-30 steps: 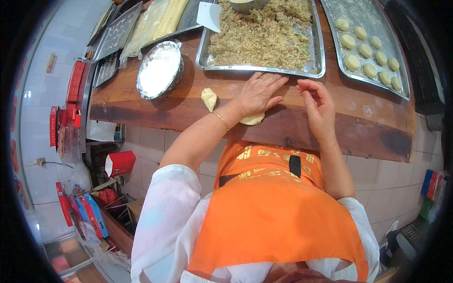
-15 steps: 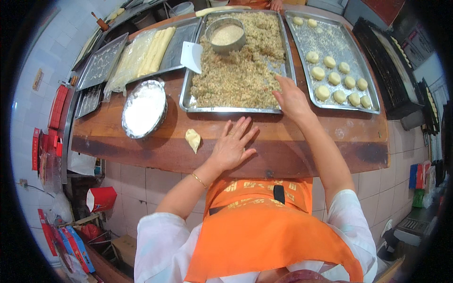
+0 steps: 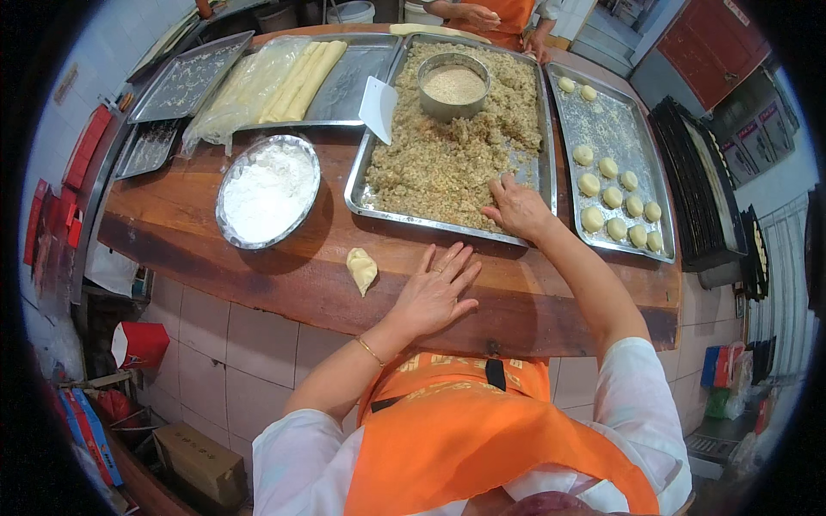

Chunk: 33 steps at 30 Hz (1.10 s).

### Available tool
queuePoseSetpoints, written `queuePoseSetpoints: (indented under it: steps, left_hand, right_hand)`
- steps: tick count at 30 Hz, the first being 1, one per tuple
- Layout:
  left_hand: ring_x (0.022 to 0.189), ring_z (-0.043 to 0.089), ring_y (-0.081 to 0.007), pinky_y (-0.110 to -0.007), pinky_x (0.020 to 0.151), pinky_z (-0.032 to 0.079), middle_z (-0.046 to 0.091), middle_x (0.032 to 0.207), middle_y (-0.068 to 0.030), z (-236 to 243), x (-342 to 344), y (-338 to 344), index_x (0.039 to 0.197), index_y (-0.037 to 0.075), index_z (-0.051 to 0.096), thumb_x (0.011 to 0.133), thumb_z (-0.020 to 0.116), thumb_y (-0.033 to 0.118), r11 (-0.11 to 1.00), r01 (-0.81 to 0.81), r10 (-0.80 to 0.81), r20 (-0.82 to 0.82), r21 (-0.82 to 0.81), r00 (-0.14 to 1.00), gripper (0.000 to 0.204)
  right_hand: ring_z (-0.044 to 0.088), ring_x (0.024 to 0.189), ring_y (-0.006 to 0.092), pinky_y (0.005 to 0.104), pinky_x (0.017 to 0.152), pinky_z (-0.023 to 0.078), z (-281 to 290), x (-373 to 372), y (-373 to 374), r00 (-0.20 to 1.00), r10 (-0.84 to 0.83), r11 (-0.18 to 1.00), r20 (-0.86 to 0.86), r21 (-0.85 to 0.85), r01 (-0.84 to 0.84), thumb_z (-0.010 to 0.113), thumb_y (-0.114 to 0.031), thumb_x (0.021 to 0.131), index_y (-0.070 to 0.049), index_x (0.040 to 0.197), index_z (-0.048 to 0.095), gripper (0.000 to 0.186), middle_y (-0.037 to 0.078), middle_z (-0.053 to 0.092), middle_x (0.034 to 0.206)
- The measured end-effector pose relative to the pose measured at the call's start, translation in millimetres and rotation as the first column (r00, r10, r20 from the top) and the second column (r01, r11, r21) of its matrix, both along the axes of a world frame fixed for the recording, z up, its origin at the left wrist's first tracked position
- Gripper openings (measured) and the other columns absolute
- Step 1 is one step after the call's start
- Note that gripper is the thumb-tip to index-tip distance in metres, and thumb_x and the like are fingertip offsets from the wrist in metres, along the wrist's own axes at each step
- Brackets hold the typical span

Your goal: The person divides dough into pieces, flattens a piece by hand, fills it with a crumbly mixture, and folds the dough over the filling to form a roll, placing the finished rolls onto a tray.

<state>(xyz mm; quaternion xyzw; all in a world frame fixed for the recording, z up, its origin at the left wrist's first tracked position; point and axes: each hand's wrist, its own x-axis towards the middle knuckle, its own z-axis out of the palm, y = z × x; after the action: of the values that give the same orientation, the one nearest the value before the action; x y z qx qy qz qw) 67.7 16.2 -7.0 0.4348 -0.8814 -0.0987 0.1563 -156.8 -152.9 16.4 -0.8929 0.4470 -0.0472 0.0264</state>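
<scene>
My left hand (image 3: 439,292) lies flat on the wooden table's front edge, fingers spread, holding nothing. Beside it on the left rests a small folded piece of pale dough (image 3: 362,271). My right hand (image 3: 520,209) reaches into the near right part of a large metal tray (image 3: 434,225) of crumbly brown filling (image 3: 430,176). Its fingers are bent and touch the filling, with the thumb apart from them; what lies under the palm is hidden. A round metal container (image 3: 453,107) of pale grains sits in the filling. A white scraper (image 3: 377,109) leans over the tray's left rim.
A bowl of white flour (image 3: 268,191) stands at left. Behind it, dough strips (image 3: 303,82) lie partly under plastic on another tray. To the right, a tray (image 3: 575,129) bears several round dough pieces (image 3: 612,198). Across the table stands another person in an orange apron (image 3: 495,19).
My right hand has moved from the tray's right rim inward over the filling, its fingers now bent. The left hand stays flat on the table. The view has shifted, showing more of the other person.
</scene>
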Motion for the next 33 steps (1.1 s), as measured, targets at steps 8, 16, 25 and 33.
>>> queuePoseSetpoints:
  steps: [8,16,25,33]
  left_hand:
    - [0.149,0.029,-0.0307,-0.056,0.121,0.02,0.041,0.155,-0.0157,2.8,4.1,0.7,0.146,0.01,0.049,0.095,0.058,0.049,1.0,-0.019,0.019,-0.043,-0.009,0.999,0.064]
    - [0.148,0.03,-0.0327,-0.057,0.119,0.021,0.042,0.153,-0.0169,-1.6,3.9,2.3,0.142,0.009,0.051,0.095,0.061,0.044,1.0,-0.017,0.015,-0.099,-0.025,0.995,0.059]
    - [0.148,0.03,-0.0321,-0.057,0.119,0.022,0.042,0.153,-0.0173,-1.6,2.8,4.6,0.141,0.01,0.052,0.095,0.061,0.042,0.999,-0.029,0.026,-0.098,-0.026,0.995,0.056]
    - [0.148,0.031,-0.0321,-0.056,0.119,0.023,0.042,0.152,-0.0169,-0.7,3.2,5.6,0.141,0.011,0.053,0.095,0.061,0.04,0.999,-0.032,0.029,-0.099,-0.026,0.995,0.055]
  right_hand:
    - [0.066,0.068,0.043,0.0507,0.059,0.054,-31.1,8.3,-29.9,0.997,0.014,0.994,0.074,-0.113,-0.005,0.06,-0.025,0.095,-0.003,0.095,0.057,0.022,0.02,0.062,0.076]
    - [0.054,0.054,0.0177,0.0299,0.044,0.044,-30.2,-16.1,-44.5,-0.082,-0.882,0.454,0.464,0.79,-0.412,0.057,-0.039,0.1,-0.004,0.1,0.061,0.034,0.009,0.065,0.076]
    - [0.043,0.053,0.0047,0.02,0.041,0.028,6.2,15.7,-21.9,-0.075,-0.77,0.615,0.634,0.705,-0.354,0.055,-0.033,0.105,-0.008,0.105,0.061,0.026,0.003,0.063,0.09]
    - [0.037,0.047,0.0094,0.0269,0.042,0.026,-4.6,25.5,-23.6,0.062,-0.737,0.674,0.673,0.739,-0.005,0.058,-0.052,0.1,-0.012,0.07,0.051,0.05,-0.004,0.044,0.059]
